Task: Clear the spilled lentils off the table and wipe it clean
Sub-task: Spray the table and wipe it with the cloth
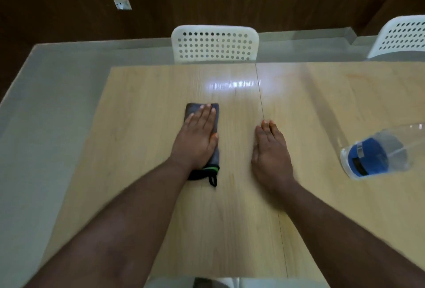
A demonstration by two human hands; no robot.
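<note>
- The left hand point(197, 137) lies flat on a folded grey cloth point(213, 113) at the centre of the frame; its fingers point(203, 115) are straight and pressing down, not curled round the fabric; the cloth's black loop pokes out below the wrist.
- The right hand point(271, 149) rests palm-down on the bare desk point(142, 108) just right of centre, fingers straight and together, holding nothing; it is near the cloth but apart from it.
- No lentils show anywhere on the desk; I judge the clearing done and the wiping under way.
- A clear jar point(377, 152) with a blue lid lies on its side at the right edge of the frame, well apart from both hands.
- Risks: a flat palm without a grip may slide over the cloth and leave it bunched, so patches go unwiped; a broad rightward stroke could nudge the jar, which might roll; the far strip of desk by the chair point(215, 43) could easily be missed.
</note>
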